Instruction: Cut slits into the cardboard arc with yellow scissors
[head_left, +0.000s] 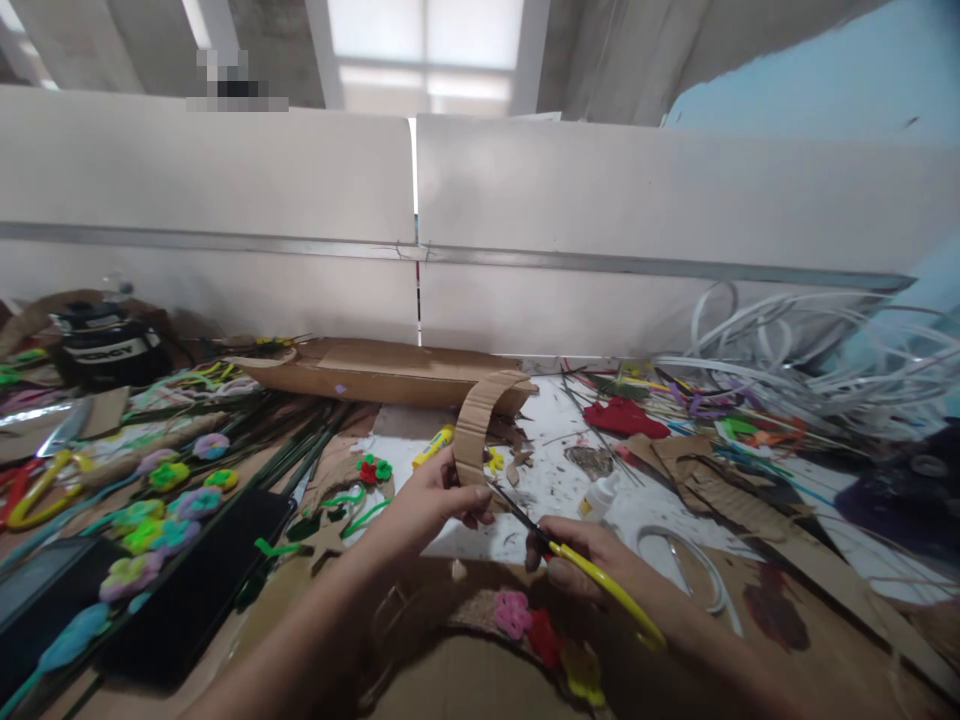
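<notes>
Left hand [427, 497]: gripping a curved tan cardboard strip [472, 432]
Right hand [577, 556]: clenched around yellow-handled metal scissors [604, 580]
Strip: between the hands, scissor blades at its lower end
Left of strip: yellow glue stick [433, 446], just beside it

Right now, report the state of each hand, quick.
Left hand: closed, gripping a curved strip of corrugated cardboard.
Right hand: closed, holding yellow-handled scissors, blades at the strip's lower end.
</notes>
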